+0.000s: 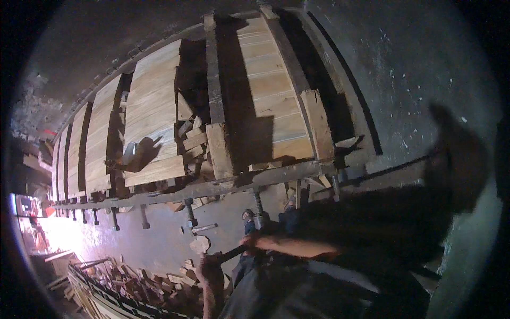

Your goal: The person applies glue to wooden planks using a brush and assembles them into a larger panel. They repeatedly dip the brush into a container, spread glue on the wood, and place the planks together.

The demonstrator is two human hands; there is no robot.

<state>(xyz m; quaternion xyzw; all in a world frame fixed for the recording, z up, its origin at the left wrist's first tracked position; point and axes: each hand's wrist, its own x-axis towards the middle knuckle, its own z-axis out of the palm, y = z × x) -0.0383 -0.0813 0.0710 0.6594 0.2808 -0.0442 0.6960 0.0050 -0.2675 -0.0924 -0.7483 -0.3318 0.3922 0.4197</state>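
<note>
My left hand point(208, 265) is closed around one end of a short dark bar point(232, 253). The fingers of my right hand point(254, 242) are wrapped round its other end. What kind of tool the bar belongs to cannot be made out. Both hands are low in front of my body, near the front edge of a long metal clamping frame point(276, 174). Threaded clamp screws point(258, 202) hang along that edge, the closest just beyond my right hand. Pale glued-up wooden panels point(154, 90) lie in the frame, under dark crossbars point(213, 74).
Wood offcuts point(195, 139) fill a gap between panels. A small greyish object point(129, 153) rests on one panel. At the lower left, a container point(95, 290) holds many scrap blocks. Wooden blocks point(317, 122) sit by the crossbars. Bright light enters from the left.
</note>
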